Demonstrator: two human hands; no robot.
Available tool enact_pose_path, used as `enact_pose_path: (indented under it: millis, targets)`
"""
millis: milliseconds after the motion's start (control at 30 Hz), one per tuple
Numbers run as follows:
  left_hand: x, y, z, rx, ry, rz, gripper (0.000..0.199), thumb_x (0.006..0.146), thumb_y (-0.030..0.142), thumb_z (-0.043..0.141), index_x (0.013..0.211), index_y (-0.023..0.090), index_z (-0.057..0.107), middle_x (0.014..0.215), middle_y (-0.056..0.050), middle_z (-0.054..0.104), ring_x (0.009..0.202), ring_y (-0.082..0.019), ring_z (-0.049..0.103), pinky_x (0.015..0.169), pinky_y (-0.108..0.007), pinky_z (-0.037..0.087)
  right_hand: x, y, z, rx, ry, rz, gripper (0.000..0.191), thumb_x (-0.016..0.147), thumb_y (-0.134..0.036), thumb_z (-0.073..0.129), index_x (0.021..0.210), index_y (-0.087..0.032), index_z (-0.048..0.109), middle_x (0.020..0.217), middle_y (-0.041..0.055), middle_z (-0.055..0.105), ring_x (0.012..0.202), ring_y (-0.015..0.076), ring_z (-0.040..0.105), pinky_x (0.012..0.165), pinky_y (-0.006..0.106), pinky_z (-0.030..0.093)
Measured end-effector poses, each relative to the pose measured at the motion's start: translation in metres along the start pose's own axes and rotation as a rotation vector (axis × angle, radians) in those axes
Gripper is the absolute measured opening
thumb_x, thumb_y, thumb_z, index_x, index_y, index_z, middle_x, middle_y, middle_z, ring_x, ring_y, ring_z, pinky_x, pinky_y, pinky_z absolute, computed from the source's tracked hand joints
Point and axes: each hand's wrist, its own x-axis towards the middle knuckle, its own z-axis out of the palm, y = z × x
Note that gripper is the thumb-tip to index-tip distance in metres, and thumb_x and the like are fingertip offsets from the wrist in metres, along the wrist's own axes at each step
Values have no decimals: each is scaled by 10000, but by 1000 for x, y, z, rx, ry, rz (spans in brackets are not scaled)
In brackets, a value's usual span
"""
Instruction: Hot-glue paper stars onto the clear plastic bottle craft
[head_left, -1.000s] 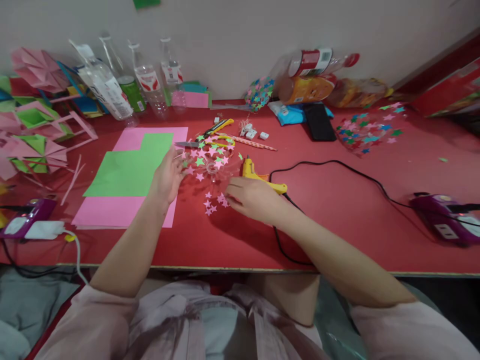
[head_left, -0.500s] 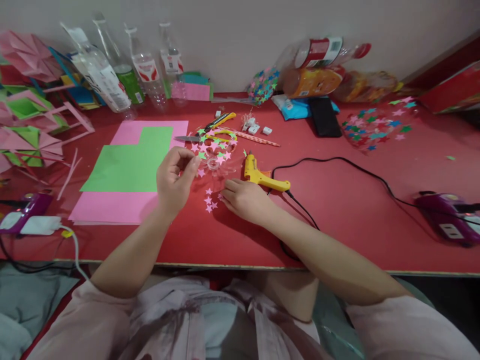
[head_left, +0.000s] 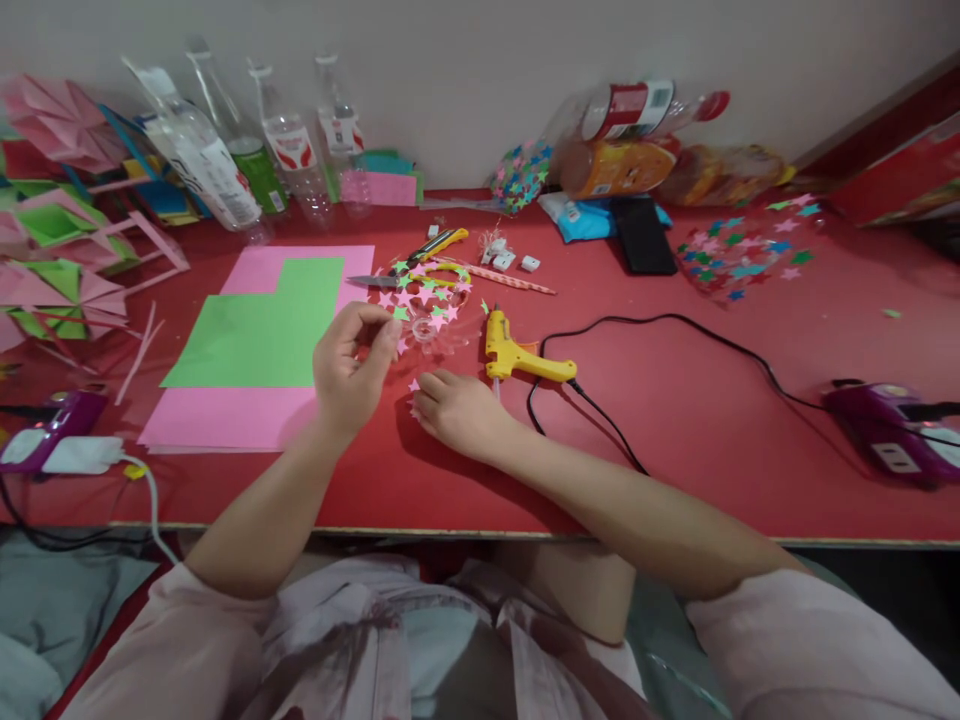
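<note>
Left hand [head_left: 349, 370] is kinda curled, thumb near the fingertips. Right hand [head_left: 466, 414] is palm-down, fingers bent.

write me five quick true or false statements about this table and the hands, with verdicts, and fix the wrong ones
1. The right hand is at the loose pink stars. True.
2. The yellow glue gun is gripped in the right hand. False: it lies on the red table, in neither hand.
3. The left hand is next to the star-covered clear plastic piece. True.
4. The pink paper lies on top of the green sheet. False: the green sheet is on top.
5. The black phone lies partly over a blue packet. True.
</note>
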Motion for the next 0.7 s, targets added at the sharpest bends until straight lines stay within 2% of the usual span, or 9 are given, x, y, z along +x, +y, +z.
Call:
enact_pose_path:
  millis: [200, 333, 433, 567, 700]
  targets:
    - [7, -1, -4, -93, 110, 2, 158, 864, 268, 595, 731, 203, 543, 545, 54, 519, 479, -66, 479, 470, -195, 366, -3, 3, 3, -31, 28, -66, 246, 935, -159, 425, 807, -132, 633, 793, 69, 593, 697, 157, 456, 561, 311, 221]
    - [7, 0, -3, -82, 119, -16, 173, 858, 290, 604, 722, 204, 541, 546, 51, 521, 485, -69, 485, 475, -202, 375, -5, 1, 0, 49, 48, -47, 251, 926, -185, 429, 793, -127, 634, 801, 77, 590, 700, 156, 447, 572, 306, 241]
    - [6, 0, -2, -72, 113, -17, 167, 859, 291, 602, 725, 208, 546, 554, 50, 519, 490, -70, 483, 484, -203, 383, -5, -4, -5, 105, 84, -55, 273, 950, -228, 410, 875, -127, 652, 838, 83, 593, 732, 162, 456, 599, 304, 273]
    - [5, 1, -1, -62, 82, -22, 167, 864, 296, 597, 731, 211, 543, 551, 53, 512, 489, -70, 480, 489, -200, 386, -3, -11, -5, 122, 140, -203, 253, 965, -275, 438, 999, -165, 664, 893, 66, 612, 788, 168, 456, 676, 315, 298]
    - [3, 0, 1, -64, 35, -34, 174, 873, 312, 584, 738, 209, 545, 570, 48, 519, 494, -70, 483, 500, -202, 393, 0, -14, -1, 65, 181, -305, 304, 980, -228, 416, 833, -170, 676, 872, 43, 632, 796, 160, 450, 741, 334, 292]
